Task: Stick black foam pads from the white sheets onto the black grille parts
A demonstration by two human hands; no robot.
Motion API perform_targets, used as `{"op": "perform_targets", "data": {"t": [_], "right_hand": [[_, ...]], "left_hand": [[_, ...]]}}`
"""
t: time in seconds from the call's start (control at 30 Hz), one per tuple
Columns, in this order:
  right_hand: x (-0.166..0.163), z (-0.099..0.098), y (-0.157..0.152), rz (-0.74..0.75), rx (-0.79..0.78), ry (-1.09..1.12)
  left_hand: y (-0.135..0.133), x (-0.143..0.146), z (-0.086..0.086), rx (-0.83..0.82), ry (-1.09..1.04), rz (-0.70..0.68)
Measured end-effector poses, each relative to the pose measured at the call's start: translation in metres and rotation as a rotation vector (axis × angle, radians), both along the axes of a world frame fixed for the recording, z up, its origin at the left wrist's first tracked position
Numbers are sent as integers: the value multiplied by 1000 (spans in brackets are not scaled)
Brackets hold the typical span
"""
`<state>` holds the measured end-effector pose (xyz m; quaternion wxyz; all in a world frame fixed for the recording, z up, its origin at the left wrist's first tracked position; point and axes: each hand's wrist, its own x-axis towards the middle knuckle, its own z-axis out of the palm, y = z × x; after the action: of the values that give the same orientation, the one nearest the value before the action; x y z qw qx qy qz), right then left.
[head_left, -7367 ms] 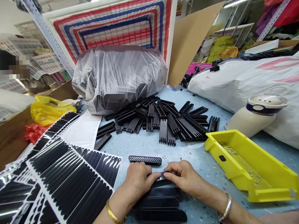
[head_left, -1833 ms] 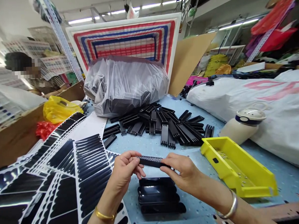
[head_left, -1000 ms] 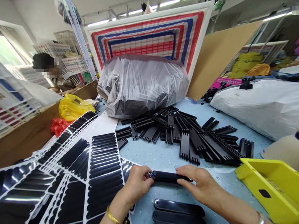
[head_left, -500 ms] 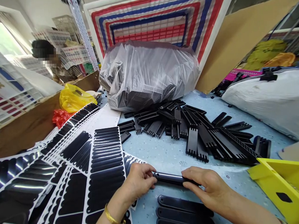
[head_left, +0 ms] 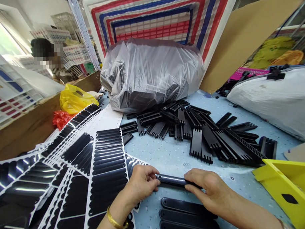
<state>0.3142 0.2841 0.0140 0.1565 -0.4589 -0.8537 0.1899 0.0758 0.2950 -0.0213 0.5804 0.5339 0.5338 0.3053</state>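
A long, glossy black plastic strip (head_left: 171, 180) with rounded ends is held level above the table between both hands. My left hand (head_left: 143, 181) pinches its left end between thumb and fingers. The right end sits in my right hand (head_left: 207, 186), thumb below and fingers on top. Just below lie several black strips (head_left: 187, 215) side by side, each with a small hole near its left end. To the left of my hands spread sheets of glossy black stickers (head_left: 108, 169) on white backing. Beyond them is a heap of black slotted plastic pieces (head_left: 197, 139).
A yellow bin (head_left: 290, 183) stands at the right edge. Behind the heap sits a large clear plastic bag (head_left: 151, 71) of dark parts, before a striped crate (head_left: 151, 11). A white sack (head_left: 279, 100) lies at right, a yellow bag (head_left: 77, 98) at left. Another person (head_left: 63, 69) sits far left.
Almost nothing differs. Both hands keep the black strip in nearly the same place; the right hand has slid very slightly left along it. The view has shifted a little.
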Motion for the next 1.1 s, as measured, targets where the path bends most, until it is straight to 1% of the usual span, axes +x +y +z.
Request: {"op": "perform_targets", "data": {"t": [0.27, 0.4, 0.57, 0.67, 0.8, 0.93, 1.1], "right_hand": [[-2, -4, -2, -12, 25, -80], [-3, -3, -3, -18, 22, -64], [-5, -2, -3, -14, 35, -83], [-5, -2, -4, -12, 39, -101], [-6, -1, -4, -19, 5, -92], [-7, 1, -4, -32, -41, -86], [-6, 1, -4, -54, -88, -80]], "left_hand": [[0, 1, -1, -13, -39, 33], [0, 0, 0, -41, -64, 23], [2, -1, -1, -102, -166, 13], [4, -1, 0, -115, -190, 14], [5, 1, 1, -98, -169, 14], [6, 4, 2, -112, -100, -10], [6, 11, 0, -125, -51, 58]]}}
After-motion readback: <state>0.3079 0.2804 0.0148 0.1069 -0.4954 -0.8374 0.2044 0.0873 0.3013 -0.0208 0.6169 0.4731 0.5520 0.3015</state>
